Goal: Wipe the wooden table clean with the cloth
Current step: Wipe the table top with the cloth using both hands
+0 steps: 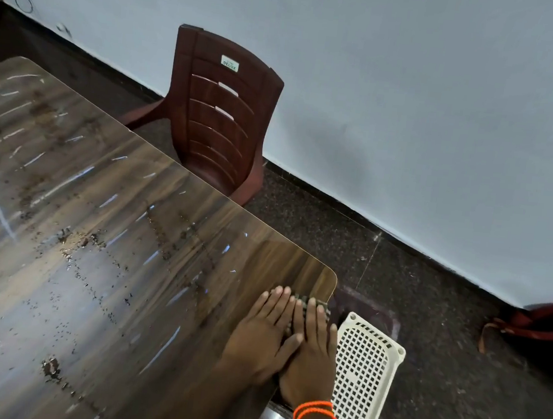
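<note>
While both hands, left hand (264, 331) and right hand (313, 353), press flat, fingers open, on the soft cloth (312, 305) lower right, crumbs litter the counter (96, 224); it should bunch easily.

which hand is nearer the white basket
Right. The right hand lies at the table edge beside the white basket; the left hand rests further in on the table.

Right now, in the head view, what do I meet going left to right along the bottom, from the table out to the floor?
Dirty wooden table → left hand → right hand, both flat on the dark cloth at the table corner → white perforated basket → red bag by the wall.
</note>
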A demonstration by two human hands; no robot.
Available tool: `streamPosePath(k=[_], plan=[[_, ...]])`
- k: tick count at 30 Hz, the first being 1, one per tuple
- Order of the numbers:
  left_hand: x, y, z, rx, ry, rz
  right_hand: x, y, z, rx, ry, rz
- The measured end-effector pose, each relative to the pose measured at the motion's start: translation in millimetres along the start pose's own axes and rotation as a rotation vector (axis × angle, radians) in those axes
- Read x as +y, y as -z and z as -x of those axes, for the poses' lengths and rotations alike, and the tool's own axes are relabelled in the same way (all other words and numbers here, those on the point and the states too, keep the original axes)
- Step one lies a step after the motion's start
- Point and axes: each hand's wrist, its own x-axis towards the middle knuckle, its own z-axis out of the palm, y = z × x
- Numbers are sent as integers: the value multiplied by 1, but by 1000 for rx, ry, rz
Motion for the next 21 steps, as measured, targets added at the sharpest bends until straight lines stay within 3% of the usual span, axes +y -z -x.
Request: streamPosePath(k=[5, 10, 16, 21], plan=[[-20, 14, -64, -41, 83, -85, 6, -1, -74, -9, -29, 57], [-60, 31, -52, 4, 158, -55, -36, -13, -95, -82, 60, 55], [-74, 36, 41, 12, 229, -13, -89, -18, -29, -119, 172, -44], [-26, 9, 122, -31, 234, 12, -70, -11, 62, -123, 253, -84]])
